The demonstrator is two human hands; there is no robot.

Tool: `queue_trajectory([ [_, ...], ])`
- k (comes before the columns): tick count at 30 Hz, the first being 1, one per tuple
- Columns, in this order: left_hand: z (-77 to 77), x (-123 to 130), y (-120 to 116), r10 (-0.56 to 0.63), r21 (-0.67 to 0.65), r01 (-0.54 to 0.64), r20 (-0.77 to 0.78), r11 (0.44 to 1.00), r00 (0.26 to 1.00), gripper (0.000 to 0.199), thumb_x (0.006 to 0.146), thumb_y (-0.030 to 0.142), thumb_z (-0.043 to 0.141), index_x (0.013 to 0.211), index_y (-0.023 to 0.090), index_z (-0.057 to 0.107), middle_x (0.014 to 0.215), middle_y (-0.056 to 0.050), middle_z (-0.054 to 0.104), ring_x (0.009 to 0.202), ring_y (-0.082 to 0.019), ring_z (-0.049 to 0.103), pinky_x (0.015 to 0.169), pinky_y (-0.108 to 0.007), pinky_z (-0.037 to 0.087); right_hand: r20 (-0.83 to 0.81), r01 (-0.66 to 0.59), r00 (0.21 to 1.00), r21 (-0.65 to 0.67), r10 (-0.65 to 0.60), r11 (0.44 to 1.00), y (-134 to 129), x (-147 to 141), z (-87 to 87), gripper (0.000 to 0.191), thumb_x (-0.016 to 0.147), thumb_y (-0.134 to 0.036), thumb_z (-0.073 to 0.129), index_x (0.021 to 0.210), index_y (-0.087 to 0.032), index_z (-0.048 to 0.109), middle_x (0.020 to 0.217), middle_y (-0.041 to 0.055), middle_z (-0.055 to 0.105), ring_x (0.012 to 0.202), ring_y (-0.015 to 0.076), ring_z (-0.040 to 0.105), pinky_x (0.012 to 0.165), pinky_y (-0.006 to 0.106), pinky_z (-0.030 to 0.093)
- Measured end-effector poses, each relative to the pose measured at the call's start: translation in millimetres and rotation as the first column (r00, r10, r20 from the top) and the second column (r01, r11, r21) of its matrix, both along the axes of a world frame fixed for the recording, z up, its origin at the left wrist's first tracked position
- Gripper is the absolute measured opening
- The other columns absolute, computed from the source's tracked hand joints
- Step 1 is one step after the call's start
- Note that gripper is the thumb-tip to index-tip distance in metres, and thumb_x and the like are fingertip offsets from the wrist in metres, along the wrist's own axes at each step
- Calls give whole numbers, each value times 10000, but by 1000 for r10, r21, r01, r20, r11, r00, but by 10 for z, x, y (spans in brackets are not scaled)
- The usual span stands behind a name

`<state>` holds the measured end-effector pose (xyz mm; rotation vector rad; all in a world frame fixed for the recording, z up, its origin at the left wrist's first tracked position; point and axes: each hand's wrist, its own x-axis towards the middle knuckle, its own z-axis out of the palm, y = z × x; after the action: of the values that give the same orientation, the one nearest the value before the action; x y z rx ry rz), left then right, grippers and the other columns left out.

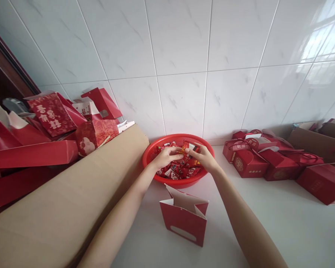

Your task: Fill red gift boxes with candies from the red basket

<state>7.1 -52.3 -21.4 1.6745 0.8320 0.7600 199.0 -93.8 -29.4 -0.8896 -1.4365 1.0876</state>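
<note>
A red perforated plastic basket (181, 183) stands against the tiled wall, filled with small red-wrapped candy packets (171, 172). Over it, my right hand (203, 157) pinches a red and gold candy packet (190, 146) between thumb and fingers. My left hand (166, 158) comes in from the other side, its fingers and thumb closed around the gold end of what looks like the same packet; the fingers partly hide it. Directly in front of the basket, between my forearms, a red paper gift box (182, 223) stands upright with its top open and its white inside showing.
At left, a large cardboard box (106, 178) holds several red paper boxes (54, 115). Closed red gift boxes (251, 163) are grouped on the white tabletop (257, 223) at right. Behind them is another cardboard box (309, 143). White tiles (181, 100) rise behind the table.
</note>
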Motion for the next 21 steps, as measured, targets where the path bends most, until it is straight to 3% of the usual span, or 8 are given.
queue_trajectory([
  [4, 24, 4, 3, 22, 39, -22, 4, 999, 1000, 411, 690, 380, 833, 1036, 171, 760, 1133, -57, 755, 1178, -281, 633, 1078, -438, 474, -131, -37, 991, -106, 23, 994, 4, 0, -2, 490, 744, -571, 757, 1063, -205, 695, 683, -20, 637, 580, 155, 615, 473, 252, 493],
  [10, 54, -6, -45, -15, 35, 15, 4, 999, 1000, 444, 716, 551, 782, 898, 145, 759, 981, -65, 770, 1007, -256, 688, 976, -407, 526, -218, 49, 973, -106, -72, 993, 14, -15, 22, 459, 682, -599, 791, 852, -180, 713, 740, 40, 707, 669, 201, 670, 575, 301, 545],
  [14, 37, 16, -64, -14, 100, 21, -67, 995, 998, 496, 765, 630, 694, 826, 140, 747, 901, -59, 762, 936, -239, 685, 902, -359, 535, -182, 20, 983, -65, -32, 998, -6, -12, 21, 421, 688, -545, 815, 888, -184, 733, 752, 37, 713, 725, 214, 683, 641, 310, 560],
  [17, 49, -5, -38, 23, 186, 10, -171, 983, 985, 532, 807, 654, 617, 892, 146, 750, 946, -62, 762, 960, -239, 670, 879, -329, 524, -121, 1, 993, -3, -2, 1000, -10, -4, 5, 408, 743, -534, 776, 976, -201, 740, 816, 25, 723, 777, 199, 685, 699, 297, 560],
  [19, 96, -75, -15, 64, 236, 11, -307, 972, 949, 542, 845, 662, 540, 887, 161, 742, 920, -52, 760, 915, -229, 672, 827, -305, 521, -86, 59, 995, 4, -59, 998, 4, -2, -10, 419, 761, -566, 740, 959, -197, 729, 807, 22, 715, 736, 182, 662, 659, 280, 544],
  [21, 163, -180, 2, 106, 253, 47, -557, 966, 824, 482, 860, 616, 523, 824, 184, 735, 819, -31, 750, 816, -212, 674, 738, -274, 507, -57, 136, 989, 5, -136, 991, 28, -3, -25, 433, 766, -593, 715, 931, -193, 716, 782, 24, 701, 699, 173, 631, 622, 273, 526],
])
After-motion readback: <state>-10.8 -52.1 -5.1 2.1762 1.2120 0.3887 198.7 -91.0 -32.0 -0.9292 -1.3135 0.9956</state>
